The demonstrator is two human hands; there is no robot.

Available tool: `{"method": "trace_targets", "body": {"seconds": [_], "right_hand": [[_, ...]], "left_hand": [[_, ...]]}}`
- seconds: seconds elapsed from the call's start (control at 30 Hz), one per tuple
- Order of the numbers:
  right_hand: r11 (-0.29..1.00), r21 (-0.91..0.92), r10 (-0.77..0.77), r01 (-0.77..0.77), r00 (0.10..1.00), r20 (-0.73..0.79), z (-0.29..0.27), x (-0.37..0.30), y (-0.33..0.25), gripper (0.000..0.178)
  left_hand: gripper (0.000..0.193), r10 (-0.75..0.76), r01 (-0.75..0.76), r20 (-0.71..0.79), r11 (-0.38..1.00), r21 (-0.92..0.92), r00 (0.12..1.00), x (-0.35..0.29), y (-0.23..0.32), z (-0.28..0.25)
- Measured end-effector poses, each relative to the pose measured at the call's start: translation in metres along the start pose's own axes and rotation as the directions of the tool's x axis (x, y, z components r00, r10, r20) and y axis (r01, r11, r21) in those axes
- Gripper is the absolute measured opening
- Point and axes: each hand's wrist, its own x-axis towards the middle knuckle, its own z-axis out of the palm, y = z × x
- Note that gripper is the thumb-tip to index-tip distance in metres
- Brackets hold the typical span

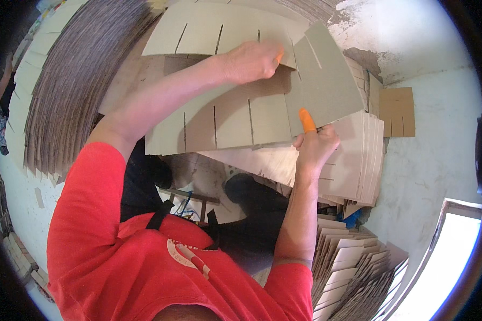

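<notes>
Cardboard panel point(329, 88), pinched by right hand point(318, 143) right of centre, could crease at slot point(313, 52) if twisted; left hand point(253, 62) curled, upper centre, grip unclear

pale lettering point(181, 258) on the red shirt point(139, 270)

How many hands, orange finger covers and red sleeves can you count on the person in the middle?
Hands: 2
Orange finger covers: 2
Red sleeves: 2
Total: 6
</notes>
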Motion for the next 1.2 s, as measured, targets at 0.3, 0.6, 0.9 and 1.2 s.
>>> {"method": "trace_targets", "body": {"seconds": [0.3,0.6,0.9,1.2], "right_hand": [[0.994,-0.021,-0.111,0.110,0.994,-0.015,-0.003,0.000,-0.008,0.009],[0.982,0.087,-0.161,0.165,0.986,-0.051,-0.011,-0.004,-0.013,0.015],[0.973,0.188,-0.108,0.132,0.986,-0.131,-0.011,-0.001,-0.003,0.019],[0.987,0.109,-0.104,0.114,0.990,-0.090,-0.014,-0.004,-0.003,0.023]], "left_hand": [[0.036,0.113,-0.115,0.031,0.988,0.101,0.993,-0.009,0.026,-0.024],[0.022,0.043,-0.038,0.083,0.998,-0.059,0.996,-0.003,0.032,-0.027],[0.030,0.253,-0.253,-0.001,0.965,-0.070,0.967,-0.030,0.111,-0.071],[0.045,-0.246,0.151,-0.198,0.903,-0.401,0.949,0.001,0.034,-0.057]]}}
